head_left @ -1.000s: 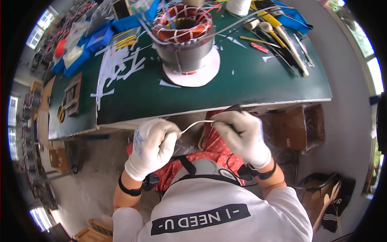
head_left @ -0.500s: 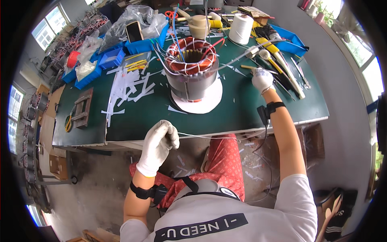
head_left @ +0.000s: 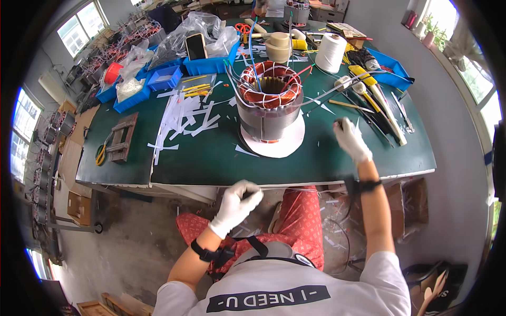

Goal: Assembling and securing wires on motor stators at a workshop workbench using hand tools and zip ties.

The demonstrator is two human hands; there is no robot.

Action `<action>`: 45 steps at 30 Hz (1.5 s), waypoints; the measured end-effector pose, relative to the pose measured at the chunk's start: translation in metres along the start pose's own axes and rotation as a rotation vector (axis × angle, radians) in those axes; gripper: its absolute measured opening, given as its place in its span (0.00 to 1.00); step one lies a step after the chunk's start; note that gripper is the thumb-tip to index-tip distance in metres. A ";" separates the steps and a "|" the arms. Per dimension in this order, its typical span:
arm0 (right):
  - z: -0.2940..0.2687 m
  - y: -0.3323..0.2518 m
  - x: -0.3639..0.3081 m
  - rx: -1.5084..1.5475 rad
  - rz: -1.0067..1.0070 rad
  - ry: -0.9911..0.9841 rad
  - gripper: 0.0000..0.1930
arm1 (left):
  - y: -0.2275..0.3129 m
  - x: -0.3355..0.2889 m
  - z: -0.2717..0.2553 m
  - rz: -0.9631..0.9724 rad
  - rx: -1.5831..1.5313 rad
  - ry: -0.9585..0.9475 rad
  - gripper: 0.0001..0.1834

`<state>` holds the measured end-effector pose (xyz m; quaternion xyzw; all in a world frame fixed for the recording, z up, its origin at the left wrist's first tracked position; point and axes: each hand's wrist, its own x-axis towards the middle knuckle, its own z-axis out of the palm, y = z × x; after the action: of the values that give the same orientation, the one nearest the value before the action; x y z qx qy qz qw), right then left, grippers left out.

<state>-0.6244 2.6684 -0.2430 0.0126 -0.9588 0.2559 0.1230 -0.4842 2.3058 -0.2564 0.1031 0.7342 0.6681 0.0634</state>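
A motor stator (head_left: pixel 269 121) stands upright on a round white pad (head_left: pixel 287 145) on the green table. Its copper windings (head_left: pixel 253 95) are bound with white cord, and coloured leads rise from the top. My left hand (head_left: pixel 236 207) is in front of the table's near edge, fingers curled in a pinch on a thin white cord that runs right along that edge. Over the table, right of the stator, my right hand (head_left: pixel 352 139) is closed; something small and dark shows at its fingers, too blurred to name. Both hands wear white gloves.
White paper strips (head_left: pixel 184 116) and yellow sticks (head_left: pixel 197 90) lie left of the stator. Scissors (head_left: pixel 101 154) rest by a wooden frame (head_left: pixel 124 138). Long tools (head_left: pixel 382 110) and a cord spool (head_left: pixel 331 52) are to the right; blue bins (head_left: pixel 211 64) stand behind.
My left hand has moved right. My right hand has come nearer and lower, away from the long tools, and now shows something dark at its fingers. The view has shifted slightly.
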 end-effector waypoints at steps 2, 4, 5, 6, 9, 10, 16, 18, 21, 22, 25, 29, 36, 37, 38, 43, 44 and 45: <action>-0.036 -0.092 -0.056 0.583 0.235 -0.292 0.19 | -0.021 -0.025 -0.001 0.137 0.119 -0.015 0.03; -0.030 -0.102 -0.113 0.960 0.244 -0.536 0.20 | -0.031 -0.034 0.000 0.030 0.162 -0.040 0.05; -0.009 -0.096 -0.128 1.066 0.194 -0.547 0.22 | -0.035 -0.029 0.001 -0.080 0.122 -0.042 0.04; 0.013 -0.097 -0.150 1.180 0.157 -0.567 0.23 | -0.046 -0.021 -0.001 0.022 0.207 -0.014 0.04; 0.066 -0.100 -0.168 1.156 0.265 -0.620 0.19 | -0.069 -0.004 -0.013 -0.244 0.098 0.028 0.04; 0.077 -0.099 -0.169 1.164 0.311 -0.689 0.18 | -0.075 0.003 -0.017 -0.241 0.195 0.017 0.04; 0.140 -0.101 -0.179 0.224 -0.006 -0.318 0.22 | -0.060 0.028 -0.014 -0.432 -0.138 -0.170 0.14; 0.140 -0.111 -0.176 0.146 -0.024 -0.297 0.25 | -0.064 0.025 -0.019 -0.491 -0.206 -0.159 0.15; 0.144 -0.120 -0.178 0.139 -0.083 -0.297 0.22 | -0.067 0.022 -0.020 -0.500 -0.239 -0.182 0.15; 0.147 -0.121 -0.179 0.140 -0.082 -0.300 0.22 | -0.068 0.022 -0.019 -0.503 -0.240 -0.181 0.15; 0.152 -0.121 -0.180 0.207 -0.007 -0.221 0.17 | -0.070 0.021 -0.017 -0.479 -0.296 -0.159 0.16; 0.153 -0.120 -0.179 0.211 0.013 -0.212 0.16 | -0.070 0.020 -0.016 -0.487 -0.275 -0.144 0.16; 0.153 -0.123 -0.178 0.181 0.027 -0.258 0.16 | -0.068 0.021 -0.014 -0.486 -0.267 -0.126 0.16; 0.153 -0.123 -0.177 0.169 0.030 -0.268 0.16 | -0.068 0.021 -0.014 -0.494 -0.271 -0.122 0.16; 0.154 -0.123 -0.177 0.170 0.029 -0.270 0.16 | -0.068 0.021 -0.015 -0.495 -0.271 -0.120 0.16; 0.154 -0.122 -0.173 0.169 0.042 -0.285 0.16 | -0.066 0.025 -0.014 -0.486 -0.254 -0.132 0.16; 0.151 -0.120 -0.173 0.166 0.043 -0.281 0.16 | -0.065 0.027 -0.013 -0.483 -0.254 -0.136 0.16; 0.146 -0.119 -0.173 0.205 0.025 -0.291 0.17 | -0.065 0.027 -0.011 -0.473 -0.272 -0.146 0.16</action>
<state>-0.4794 2.4858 -0.3497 0.0498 -0.9355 0.3492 -0.0221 -0.5177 2.2957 -0.3186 -0.0327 0.6351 0.7178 0.2833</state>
